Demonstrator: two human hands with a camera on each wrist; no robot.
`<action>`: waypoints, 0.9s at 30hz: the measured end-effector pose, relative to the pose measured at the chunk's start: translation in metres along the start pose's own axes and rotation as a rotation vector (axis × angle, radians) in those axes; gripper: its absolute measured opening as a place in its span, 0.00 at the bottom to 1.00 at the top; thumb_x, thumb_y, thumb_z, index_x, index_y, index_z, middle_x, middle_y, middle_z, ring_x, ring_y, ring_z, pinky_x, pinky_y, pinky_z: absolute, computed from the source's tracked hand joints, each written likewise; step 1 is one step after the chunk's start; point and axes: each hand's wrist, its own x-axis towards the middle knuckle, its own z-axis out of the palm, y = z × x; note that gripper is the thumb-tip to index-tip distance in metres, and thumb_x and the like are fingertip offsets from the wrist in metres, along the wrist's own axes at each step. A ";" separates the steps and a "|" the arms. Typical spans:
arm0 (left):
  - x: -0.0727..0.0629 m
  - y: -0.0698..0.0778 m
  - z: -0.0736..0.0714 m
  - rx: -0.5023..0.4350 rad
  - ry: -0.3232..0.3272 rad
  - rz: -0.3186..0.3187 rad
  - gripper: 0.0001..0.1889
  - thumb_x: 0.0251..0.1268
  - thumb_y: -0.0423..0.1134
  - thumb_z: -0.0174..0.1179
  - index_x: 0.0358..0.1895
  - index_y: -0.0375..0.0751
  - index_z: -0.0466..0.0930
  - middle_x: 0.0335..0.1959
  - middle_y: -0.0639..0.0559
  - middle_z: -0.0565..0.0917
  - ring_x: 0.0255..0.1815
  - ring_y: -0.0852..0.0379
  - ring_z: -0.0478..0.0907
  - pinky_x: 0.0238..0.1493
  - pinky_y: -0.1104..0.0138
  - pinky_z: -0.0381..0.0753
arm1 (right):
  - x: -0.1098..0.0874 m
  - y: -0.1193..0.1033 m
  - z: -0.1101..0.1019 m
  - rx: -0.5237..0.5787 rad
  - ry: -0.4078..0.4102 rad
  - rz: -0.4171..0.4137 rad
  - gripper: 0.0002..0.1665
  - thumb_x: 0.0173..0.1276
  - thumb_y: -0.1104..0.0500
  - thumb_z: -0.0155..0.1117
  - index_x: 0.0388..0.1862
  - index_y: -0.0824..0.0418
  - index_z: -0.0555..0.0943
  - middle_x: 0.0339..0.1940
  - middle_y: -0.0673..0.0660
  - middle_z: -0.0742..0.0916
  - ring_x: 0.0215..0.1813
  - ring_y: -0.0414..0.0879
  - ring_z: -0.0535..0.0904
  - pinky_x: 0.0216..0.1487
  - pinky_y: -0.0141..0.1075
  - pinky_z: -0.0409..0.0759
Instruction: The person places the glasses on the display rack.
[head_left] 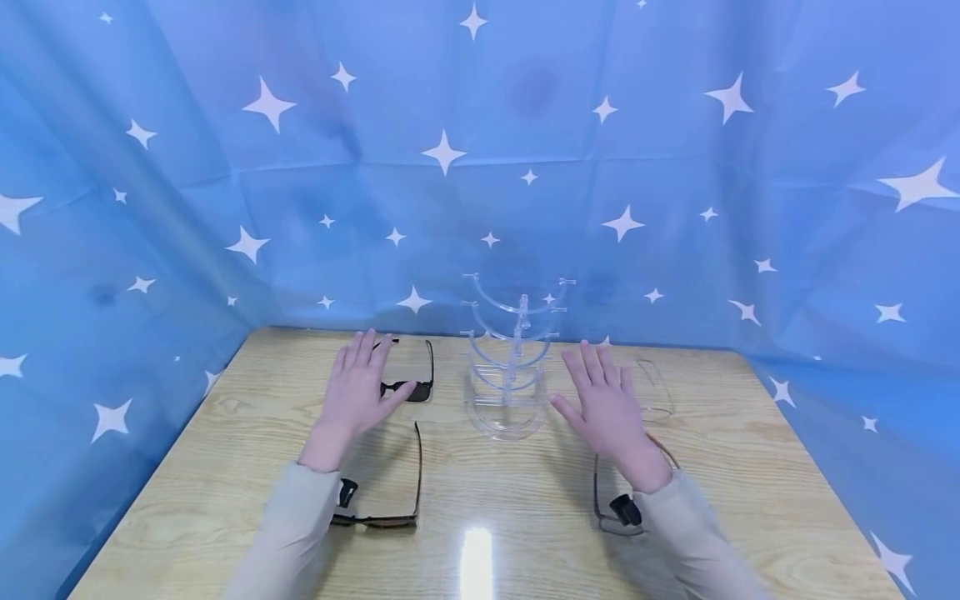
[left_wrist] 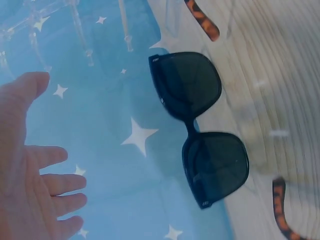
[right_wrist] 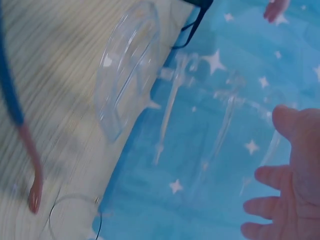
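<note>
Both are spread wide: the left hand (head_left: pixel 356 393) near black sunglasses (head_left: pixel 420 391) by the wooden table's (head_left: pixel 480 483) back edge, the right hand (head_left: pixel 606 408) beside a clear tiered eyewear stand (head_left: pixel 514 360).

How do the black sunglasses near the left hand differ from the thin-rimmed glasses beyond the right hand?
The black sunglasses have dark lenses; the thin-rimmed glasses have clear ones. The black sunglasses' frame looks thick, the thin-rimmed glasses' frame slender and hard to see. Both lie on the wooden table.
</note>
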 end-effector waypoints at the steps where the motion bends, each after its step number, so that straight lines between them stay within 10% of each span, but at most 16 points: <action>1: -0.002 -0.002 -0.002 -0.004 0.004 0.002 0.43 0.60 0.62 0.53 0.69 0.33 0.57 0.70 0.31 0.55 0.71 0.35 0.48 0.70 0.45 0.49 | 0.000 -0.003 0.001 0.006 0.003 -0.012 0.41 0.70 0.42 0.51 0.74 0.61 0.54 0.75 0.66 0.51 0.74 0.63 0.41 0.68 0.65 0.42; 27: -0.071 -0.050 -0.016 -0.098 -0.045 -0.072 0.36 0.57 0.50 0.62 0.61 0.26 0.67 0.57 0.24 0.70 0.57 0.29 0.68 0.50 0.41 0.73 | 0.001 -0.075 0.038 0.213 0.136 -0.287 0.37 0.60 0.51 0.66 0.63 0.69 0.68 0.60 0.69 0.74 0.64 0.64 0.67 0.61 0.56 0.68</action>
